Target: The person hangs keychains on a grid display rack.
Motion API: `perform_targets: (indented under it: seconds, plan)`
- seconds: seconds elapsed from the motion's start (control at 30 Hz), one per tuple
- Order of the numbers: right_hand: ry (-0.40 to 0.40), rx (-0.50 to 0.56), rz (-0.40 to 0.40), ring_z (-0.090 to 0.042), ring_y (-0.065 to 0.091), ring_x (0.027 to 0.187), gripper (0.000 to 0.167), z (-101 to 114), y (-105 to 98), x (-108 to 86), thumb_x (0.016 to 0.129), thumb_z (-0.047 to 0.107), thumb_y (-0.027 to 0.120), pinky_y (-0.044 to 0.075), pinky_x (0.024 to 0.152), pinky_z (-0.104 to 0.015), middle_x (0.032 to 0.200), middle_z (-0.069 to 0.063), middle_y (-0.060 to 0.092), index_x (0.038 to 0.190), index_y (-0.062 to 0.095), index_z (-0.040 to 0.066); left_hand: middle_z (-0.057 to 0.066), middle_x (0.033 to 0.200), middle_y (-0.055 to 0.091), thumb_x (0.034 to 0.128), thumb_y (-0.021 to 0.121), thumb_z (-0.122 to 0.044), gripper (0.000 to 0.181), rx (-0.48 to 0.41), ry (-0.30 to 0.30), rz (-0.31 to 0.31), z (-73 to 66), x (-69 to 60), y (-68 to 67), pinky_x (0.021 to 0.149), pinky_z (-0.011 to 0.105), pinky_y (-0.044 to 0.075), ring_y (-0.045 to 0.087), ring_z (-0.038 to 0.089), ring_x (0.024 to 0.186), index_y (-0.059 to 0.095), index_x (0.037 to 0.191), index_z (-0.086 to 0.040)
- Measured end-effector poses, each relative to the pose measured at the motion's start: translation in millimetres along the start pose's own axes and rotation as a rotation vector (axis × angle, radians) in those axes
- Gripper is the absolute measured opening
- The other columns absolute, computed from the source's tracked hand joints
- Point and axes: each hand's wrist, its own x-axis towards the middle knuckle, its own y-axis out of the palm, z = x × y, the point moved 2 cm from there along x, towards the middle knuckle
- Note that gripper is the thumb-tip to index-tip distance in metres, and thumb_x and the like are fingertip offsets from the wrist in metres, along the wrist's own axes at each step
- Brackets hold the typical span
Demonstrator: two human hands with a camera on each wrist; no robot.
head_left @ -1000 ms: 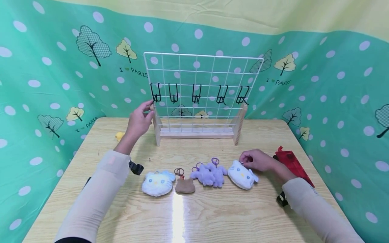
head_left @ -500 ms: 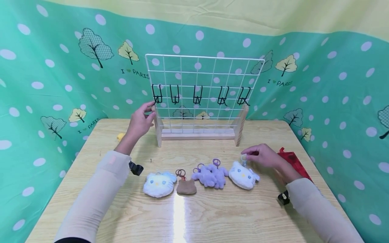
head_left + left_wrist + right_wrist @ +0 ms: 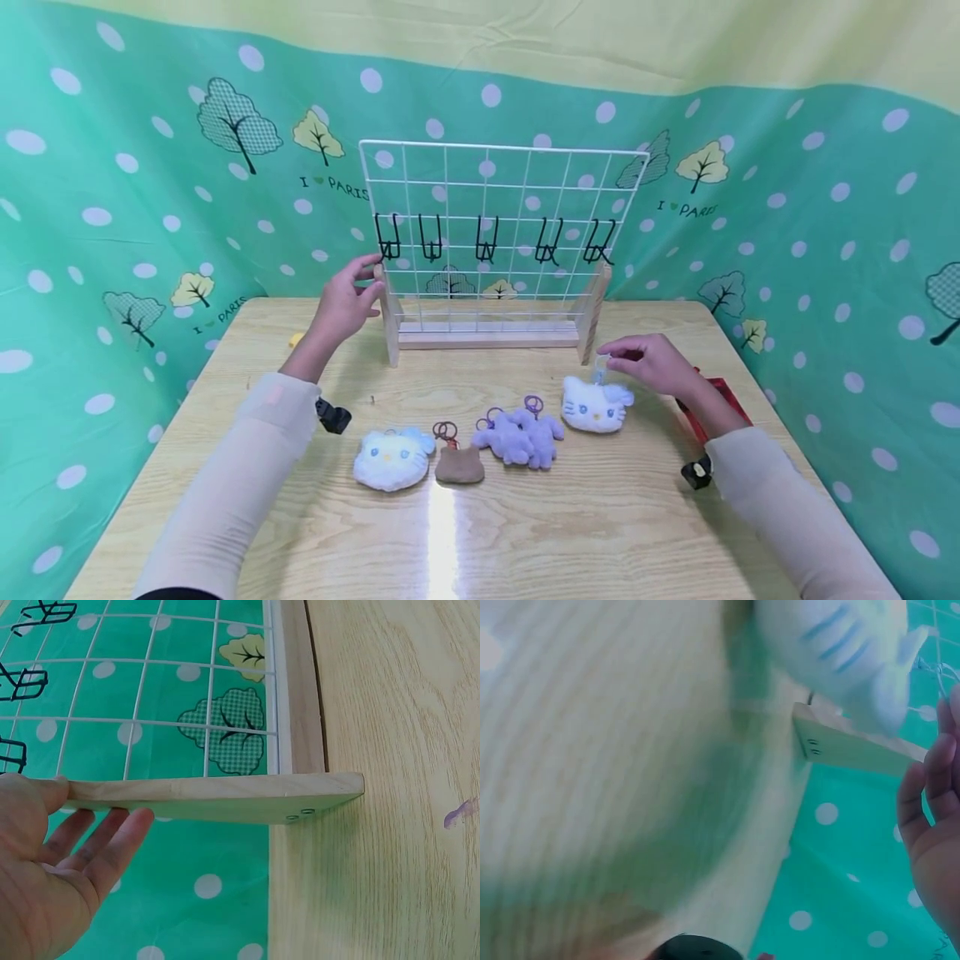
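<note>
Left hand (image 3: 347, 302): thumb and fingers, moderately parted, hold the wooden side panel (image 3: 217, 789) of a grid rack (image 3: 487, 336). Right hand (image 3: 651, 364): fingertips pinch a ring (image 3: 599, 362); white cat plush (image 3: 594, 406) hangs just below. Purple plushes (image 3: 513, 437): between, nearer the right.

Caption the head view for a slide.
Right hand holds a white plush cat by its ring; left hand touches the wooden side of a wire rack.

White plush (image 3: 596, 408), dotted green cloth (image 3: 791, 329)
</note>
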Motion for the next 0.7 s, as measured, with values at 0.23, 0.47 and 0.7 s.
perform_targets:
  seconds: [0.23,0.47,0.7]
  plan:
    - [-0.007,-0.006,-0.058,-0.014,0.065,0.088,0.025,10,-13,9.9,0.098,0.019,0.070,0.057,0.073,-0.020,0.107,-0.011,0.076,0.120,0.075,0.009,0.017,0.148,0.053,0.1063,0.055,-0.018,0.054,-0.001,0.005,-0.003,3.0,-0.1,0.4,0.083,0.044,0.065,0.064,0.038,0.122,0.038,0.156,-0.029]
    - [-0.008,0.052,-0.163,-0.009,0.065,0.087,0.029,21,-29,16.9,0.099,0.025,0.069,0.057,0.071,-0.021,0.115,-0.015,0.075,0.123,0.074,0.009,0.018,0.148,0.052,0.1065,0.054,-0.017,0.054,-0.008,0.005,-0.002,2.4,-1.1,0.1,0.085,0.047,0.064,0.063,0.039,0.120,0.038,0.157,-0.028]
    - [-0.011,0.107,-0.302,-0.008,0.061,0.081,0.027,38,-48,24.6,0.098,0.021,0.071,0.052,0.064,-0.017,0.104,0.003,0.075,0.121,0.074,0.008,0.017,0.147,0.052,0.1065,0.054,-0.018,0.054,0.000,0.009,-0.001,2.9,-0.1,0.4,0.083,0.044,0.065,0.064,0.038,0.119,0.038,0.157,-0.029]
